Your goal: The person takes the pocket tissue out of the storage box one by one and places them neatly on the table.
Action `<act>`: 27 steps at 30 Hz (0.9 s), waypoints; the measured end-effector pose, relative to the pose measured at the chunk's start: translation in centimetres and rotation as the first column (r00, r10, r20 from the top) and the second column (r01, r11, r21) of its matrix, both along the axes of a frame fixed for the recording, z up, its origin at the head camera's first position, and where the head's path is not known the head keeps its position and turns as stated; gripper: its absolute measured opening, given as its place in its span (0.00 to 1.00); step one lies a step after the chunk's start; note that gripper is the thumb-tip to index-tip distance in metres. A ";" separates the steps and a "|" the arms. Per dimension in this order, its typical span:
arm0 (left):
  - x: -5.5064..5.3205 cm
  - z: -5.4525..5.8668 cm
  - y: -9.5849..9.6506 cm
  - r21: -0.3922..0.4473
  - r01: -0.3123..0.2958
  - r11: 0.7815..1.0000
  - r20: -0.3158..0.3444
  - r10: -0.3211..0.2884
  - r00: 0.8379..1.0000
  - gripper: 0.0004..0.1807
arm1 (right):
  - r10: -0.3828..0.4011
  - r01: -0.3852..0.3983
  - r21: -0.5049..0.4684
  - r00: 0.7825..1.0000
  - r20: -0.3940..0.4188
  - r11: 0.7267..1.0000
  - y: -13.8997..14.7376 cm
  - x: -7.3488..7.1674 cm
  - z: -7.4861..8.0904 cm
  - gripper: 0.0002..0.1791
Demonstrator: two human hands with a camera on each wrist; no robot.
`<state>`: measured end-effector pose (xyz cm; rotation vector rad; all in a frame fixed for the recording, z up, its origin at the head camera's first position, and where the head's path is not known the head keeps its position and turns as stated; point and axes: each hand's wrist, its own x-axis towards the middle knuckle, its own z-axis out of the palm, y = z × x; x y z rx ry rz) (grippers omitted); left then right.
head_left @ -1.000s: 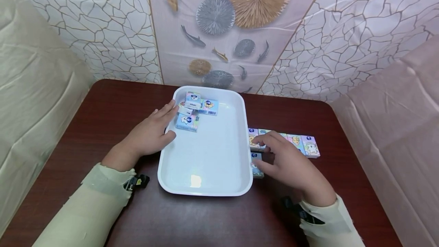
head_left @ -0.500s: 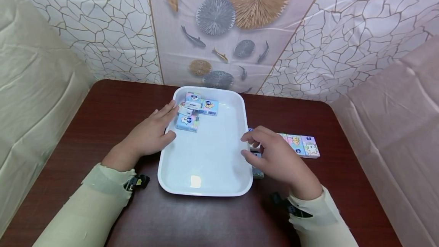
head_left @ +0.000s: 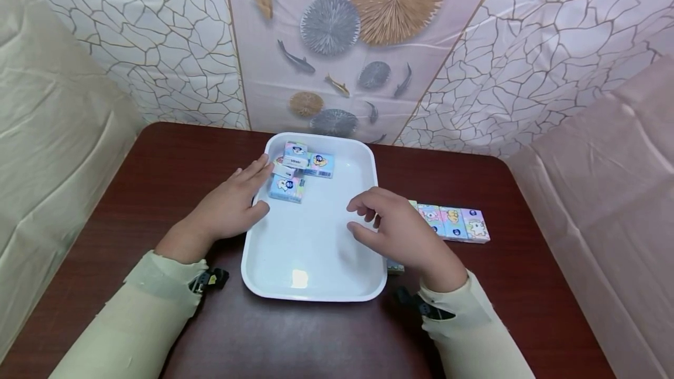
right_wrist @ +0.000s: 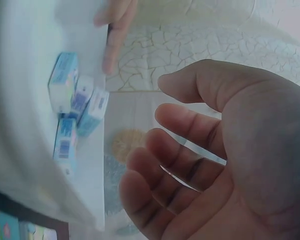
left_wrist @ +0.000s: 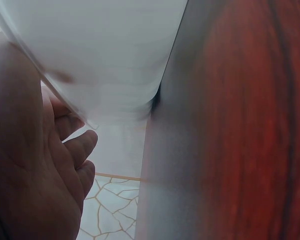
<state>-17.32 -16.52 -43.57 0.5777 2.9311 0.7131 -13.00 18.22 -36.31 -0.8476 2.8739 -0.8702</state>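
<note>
A white tray lies on the table with several small pastel tissue packs bunched in its far left corner, one resting on others. My left hand rests along the tray's left rim, fingers extended; in the left wrist view the fingers of that hand lie against the tray's outer side. Over the right part of the tray hovers my right hand, with thumb and fingers loosely bent and apart. Nothing is between them, as the right wrist view of the right hand confirms.
To the right of the tray, a row of tissue packs lies on the dark red table, partly covered by the right hand. Another pack peeks out beside the tray's right rim. A patterned cloth hangs behind the table.
My right hand has moved left from above the row of packs to over the tray, holding nothing. The left hand and the packs in the tray stay as they were.
</note>
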 end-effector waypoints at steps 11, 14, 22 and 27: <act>0.0 0.1 -0.1 -0.009 -0.002 1.000 -0.004 0.002 1.000 0.43 | 0.015 -0.016 -0.017 1.000 -0.024 1.000 -1.8 -0.8 0.9 0.11; 0.0 0.1 -0.1 -0.009 0.004 1.000 -0.007 -0.004 1.000 0.43 | 0.018 -0.019 -0.015 0.999 -0.044 1.000 -2.3 -1.1 1.0 0.10; 0.0 -0.1 -0.1 -0.004 0.004 1.000 -0.001 -0.004 1.000 0.43 | 0.013 -0.014 -0.019 0.998 -0.060 1.000 -3.9 -2.5 0.5 0.10; -0.1 0.0 0.0 -0.009 0.000 1.000 0.003 0.000 1.000 0.43 | -0.005 0.005 -0.016 0.999 -0.038 1.000 -4.5 -3.3 0.3 0.12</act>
